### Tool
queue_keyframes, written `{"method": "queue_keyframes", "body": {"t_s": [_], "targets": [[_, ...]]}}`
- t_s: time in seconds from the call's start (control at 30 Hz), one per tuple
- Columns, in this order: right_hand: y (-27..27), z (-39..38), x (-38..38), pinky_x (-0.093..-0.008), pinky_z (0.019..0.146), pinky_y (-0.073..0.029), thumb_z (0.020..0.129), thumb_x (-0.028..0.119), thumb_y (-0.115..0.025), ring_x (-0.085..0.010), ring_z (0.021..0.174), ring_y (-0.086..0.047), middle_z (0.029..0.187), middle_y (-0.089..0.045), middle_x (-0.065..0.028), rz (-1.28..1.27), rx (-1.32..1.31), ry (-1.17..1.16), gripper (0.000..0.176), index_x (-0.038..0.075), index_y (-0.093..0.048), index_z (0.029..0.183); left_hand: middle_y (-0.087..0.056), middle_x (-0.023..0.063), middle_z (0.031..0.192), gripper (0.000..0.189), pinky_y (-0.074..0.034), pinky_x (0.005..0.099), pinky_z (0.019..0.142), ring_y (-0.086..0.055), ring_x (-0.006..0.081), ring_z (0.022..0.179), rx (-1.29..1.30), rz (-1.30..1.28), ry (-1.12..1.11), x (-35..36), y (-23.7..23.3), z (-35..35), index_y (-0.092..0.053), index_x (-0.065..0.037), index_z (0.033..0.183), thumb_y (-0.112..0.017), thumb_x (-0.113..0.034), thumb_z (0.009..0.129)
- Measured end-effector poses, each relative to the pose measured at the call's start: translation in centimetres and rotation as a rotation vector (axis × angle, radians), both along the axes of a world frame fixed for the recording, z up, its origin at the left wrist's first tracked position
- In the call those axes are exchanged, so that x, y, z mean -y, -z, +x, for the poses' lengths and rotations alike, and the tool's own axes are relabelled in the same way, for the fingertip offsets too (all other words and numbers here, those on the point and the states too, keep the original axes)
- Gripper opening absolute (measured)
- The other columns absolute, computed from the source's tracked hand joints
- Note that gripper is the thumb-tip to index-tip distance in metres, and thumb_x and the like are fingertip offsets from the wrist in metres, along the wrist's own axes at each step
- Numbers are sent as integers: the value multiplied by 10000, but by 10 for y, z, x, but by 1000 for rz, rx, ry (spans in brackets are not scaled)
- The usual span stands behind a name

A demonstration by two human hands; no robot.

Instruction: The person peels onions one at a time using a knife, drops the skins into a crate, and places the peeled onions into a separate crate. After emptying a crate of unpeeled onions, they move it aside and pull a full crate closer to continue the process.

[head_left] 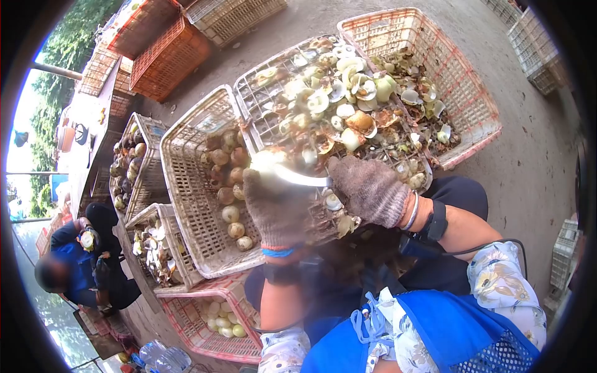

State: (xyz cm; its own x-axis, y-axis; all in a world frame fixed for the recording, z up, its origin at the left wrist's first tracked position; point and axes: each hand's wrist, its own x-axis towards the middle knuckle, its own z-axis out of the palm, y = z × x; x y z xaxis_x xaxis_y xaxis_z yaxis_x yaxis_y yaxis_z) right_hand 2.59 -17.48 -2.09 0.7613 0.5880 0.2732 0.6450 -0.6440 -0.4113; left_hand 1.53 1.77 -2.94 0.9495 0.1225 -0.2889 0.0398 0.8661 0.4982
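Observation:
My left hand (277,205), in a worn brown glove, grips a pale round nut or fruit (268,160) over the near edge of a white crate. My right hand (371,189), gloved the same way, holds a knife; its blade (305,179) lies against that fruit. Under both hands stands the white crate (249,84), heaped with cut husks and white shell pieces (339,102).
To the left a white crate (186,186) holds whole brown fruit, and a red crate (469,93) with scraps stands behind. More crates lie at lower left (205,329). A person in blue (74,267) crouches at far left. Bare concrete floor lies to the right.

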Motion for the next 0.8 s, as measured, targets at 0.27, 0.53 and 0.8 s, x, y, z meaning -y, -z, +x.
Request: {"method": "queue_keyframes", "body": {"t_s": [0.27,0.53,0.8], "targets": [[-6,2,1,-385,613,-524,804,136,-561,-283,752,-641,838,-593,-123,-99,123,30,234,32,-605,1009,-620,157,1158,607,-500,558,935,-612,354,1054,-45,71,16,6,-12,-5,-540,-63,1250,-705,-461,823],[-13,8,4,-407,644,-528,819,149,-588,-322,771,-645,812,-614,-148,-21,-106,19,215,19,-611,988,-620,136,1161,563,-513,583,901,-592,364,1078,-139,30,-41,4,0,0,-555,-69,1231,-715,-409,811],[1,0,-8,-430,699,-520,835,213,-681,-367,787,-650,824,-648,-167,403,-526,106,216,57,-634,976,-589,135,1198,498,-497,589,911,-560,353,1119,-124,235,-92,6,3,3,-574,-98,1227,-707,-357,823]]}}
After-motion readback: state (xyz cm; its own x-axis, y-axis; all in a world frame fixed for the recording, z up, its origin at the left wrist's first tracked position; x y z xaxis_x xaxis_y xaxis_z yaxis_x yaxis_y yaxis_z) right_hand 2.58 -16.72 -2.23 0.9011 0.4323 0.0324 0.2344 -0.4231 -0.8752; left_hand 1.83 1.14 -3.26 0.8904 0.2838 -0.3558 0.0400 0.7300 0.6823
